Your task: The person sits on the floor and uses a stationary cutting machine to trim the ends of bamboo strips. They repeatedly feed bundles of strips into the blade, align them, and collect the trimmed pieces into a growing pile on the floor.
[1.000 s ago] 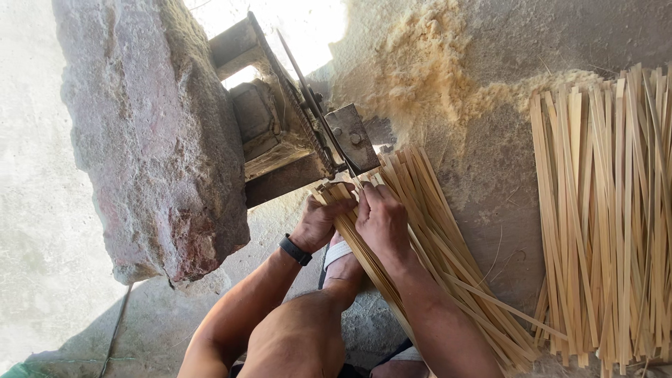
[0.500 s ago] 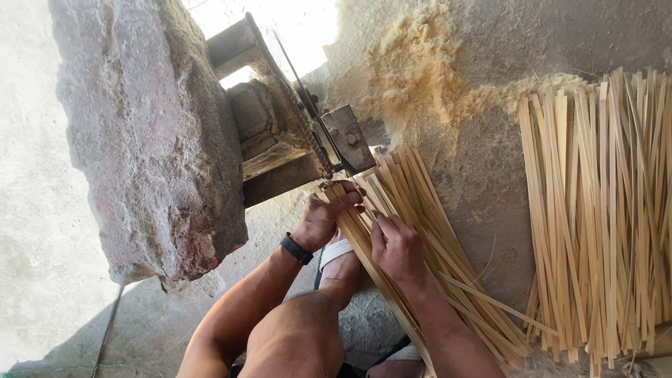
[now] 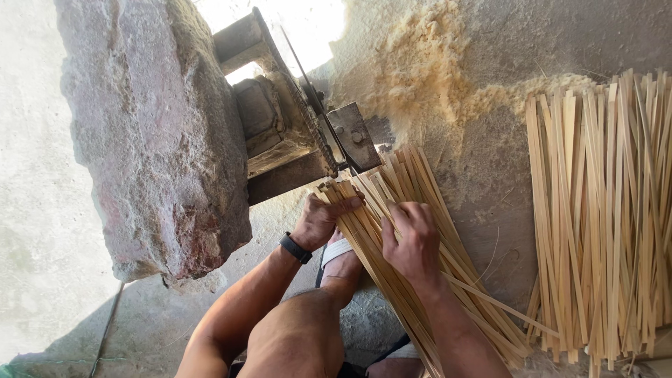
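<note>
Head view — both hands palm-down, seemingly gripping bamboo strips.

Under your hands, the bamboo strips are pale, matt, dry and fibrous. The stone block is rough and pitted. The metal blade plate is dull grey. Sawdust looks powdery.

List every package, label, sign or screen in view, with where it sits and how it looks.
None in view: no package, label, sign or screen.
Closest thing: a black wristband on the left wrist, its face not visible.
Both hands rest on the loose, unwrapped bundle of pale bamboo strips beside the metal machine.
</note>
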